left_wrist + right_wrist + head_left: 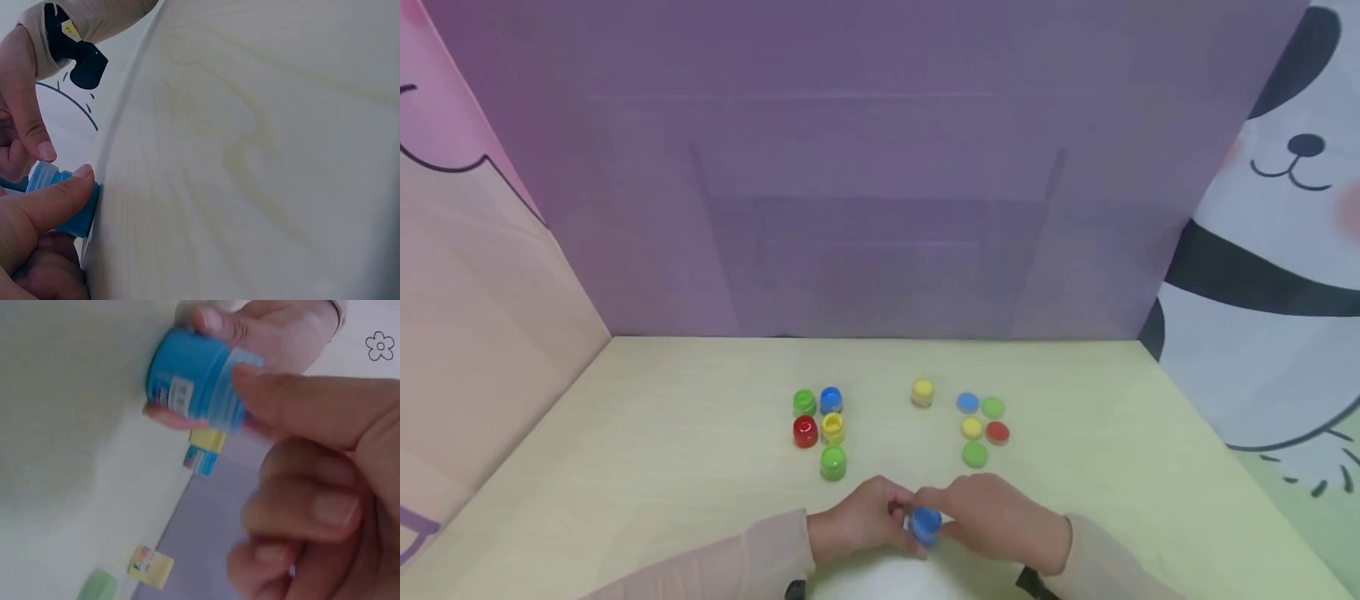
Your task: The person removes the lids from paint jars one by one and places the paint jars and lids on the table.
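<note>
Near the front edge of the table, my left hand [861,523] grips a small blue jar [181,375] by its body, thumb on one side and fingers on the other. The jar stands at the tabletop with a white label on its side. My right hand [1003,518] pinches the jar's translucent blue lid [226,394] between thumb and index finger. Its other fingers are curled back in the right wrist view. In the left wrist view, the left thumb lies across the blue body [81,219], just below the lid.
Left of centre stand open jars: two green [804,402], one blue [831,400], one red [805,432] and one yellow [832,428]. A yellow-lidded jar [922,392] stands alone behind the hands. Several loose lids, including a red lid [997,432], lie to its right. A purple wall [880,275] borders the table's back.
</note>
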Tool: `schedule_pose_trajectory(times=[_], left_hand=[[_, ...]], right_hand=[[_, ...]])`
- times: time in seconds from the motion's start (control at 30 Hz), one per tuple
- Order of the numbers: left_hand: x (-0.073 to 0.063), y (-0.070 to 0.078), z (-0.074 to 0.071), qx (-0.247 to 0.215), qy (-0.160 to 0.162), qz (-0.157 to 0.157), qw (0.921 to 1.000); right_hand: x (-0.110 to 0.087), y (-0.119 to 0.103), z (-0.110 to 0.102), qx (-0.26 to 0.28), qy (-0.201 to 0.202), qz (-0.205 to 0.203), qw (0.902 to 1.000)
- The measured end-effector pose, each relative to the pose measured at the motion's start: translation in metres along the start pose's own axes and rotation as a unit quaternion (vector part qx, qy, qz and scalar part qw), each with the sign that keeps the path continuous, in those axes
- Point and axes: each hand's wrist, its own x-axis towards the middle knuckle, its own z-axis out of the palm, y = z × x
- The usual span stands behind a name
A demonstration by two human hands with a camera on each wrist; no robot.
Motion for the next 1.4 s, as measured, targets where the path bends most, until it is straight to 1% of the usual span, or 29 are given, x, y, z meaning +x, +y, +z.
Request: schedule_pose_trajectory(times=[0.07, 0.1, 0.17, 0.23, 0.33, 0.43, 0.57, 0.67, 0.83, 1.1, 1.2, 1.27, 1.33, 1.4], left_hand=[[0.001, 0.0, 0.0, 0.003, 0.0, -0.001, 1.0], [0.001, 0.0, 0.0, 0.003, 0.0, -0.002, 1.0], [0.001, 0.0, 0.0, 0.001, 0.002, -0.004, 1.0], [0.002, 0.001, 0.0, -0.001, 0.004, -0.005, 1.0], [0.002, 0.001, 0.0, -0.006, 0.008, -0.006, 0.9999], [0.003, 0.0, 0.0, -0.007, 0.01, -0.008, 0.9999], [0.004, -0.001, 0.001, -0.005, 0.012, -0.006, 0.9999], [0.004, 0.0, 0.001, -0.006, 0.012, -0.004, 0.9999], [0.003, 0.001, 0.001, -0.001, 0.007, -0.01, 0.9999], [0.001, 0.001, 0.0, -0.001, 0.001, -0.01, 1.0], [0.0, 0.001, 0.0, 0.0, 0.004, -0.003, 1.0], [0.0, 0.0, 0.0, 0.0, 0.004, 0.003, 1.0], [0.001, -0.001, 0.0, -0.003, -0.001, 0.008, 1.0], [0.001, -0.002, 0.0, -0.007, -0.003, 0.006, 1.0]], right_hand=[[-0.001, 0.0, 0.002, 0.011, 0.025, 0.009, 0.9996], [-0.001, -0.001, 0.003, 0.013, 0.036, 0.02, 0.9991], [-0.001, -0.003, 0.006, 0.007, 0.058, 0.045, 0.9973], [0.001, -0.007, 0.009, -0.003, 0.067, 0.078, 0.9947], [0.004, -0.012, 0.011, -0.008, 0.053, 0.124, 0.9908], [0.006, -0.016, 0.013, -0.011, 0.036, 0.145, 0.9887], [0.006, -0.017, 0.014, -0.016, 0.039, 0.133, 0.9902], [0.005, -0.016, 0.013, -0.006, 0.039, 0.118, 0.9922], [0.002, -0.012, 0.007, 0.025, 0.024, 0.083, 0.9959], [-0.002, 0.0, 0.003, 0.037, 0.014, 0.024, 0.9989], [-0.004, 0.002, 0.005, 0.035, 0.014, 0.024, 0.999], [-0.005, 0.002, 0.006, 0.036, 0.019, 0.032, 0.9987], [-0.004, 0.0, 0.008, 0.037, 0.024, 0.05, 0.9978], [-0.003, -0.003, 0.009, 0.04, 0.03, 0.074, 0.996]])
